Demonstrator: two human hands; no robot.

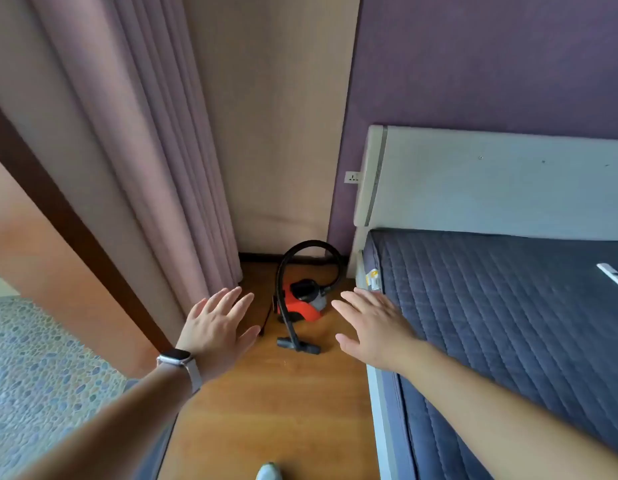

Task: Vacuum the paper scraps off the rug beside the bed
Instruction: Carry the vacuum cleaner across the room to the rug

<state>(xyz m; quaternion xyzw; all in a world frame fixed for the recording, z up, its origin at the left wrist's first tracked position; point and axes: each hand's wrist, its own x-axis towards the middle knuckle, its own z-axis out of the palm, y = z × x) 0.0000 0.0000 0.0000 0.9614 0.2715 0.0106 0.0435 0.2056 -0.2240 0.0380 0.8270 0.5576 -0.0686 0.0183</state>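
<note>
Both arms stretched forward, left hand (215,322) and right hand (373,325) flat with fingers spread, holding nothing; a watch (178,358) on the left wrist. Red vacuum cleaner (302,303) on the wooden floor (276,403) in the corner between curtain (155,168) and bed (508,306), black hose (300,249) arching over it, floor nozzle (298,344) resting just in front.

I see a floor (266,410) of smooth, warm wood with a soft sheen. The vacuum cleaner (302,304) has a glossy red plastic body and a matt black ribbed hose (309,244). The mattress (508,323) wears quilted, matt grey-blue cloth. The curtain (144,150) is heavy pleated pink fabric. The headboard (491,181) looks smooth, pale and matt.
</note>
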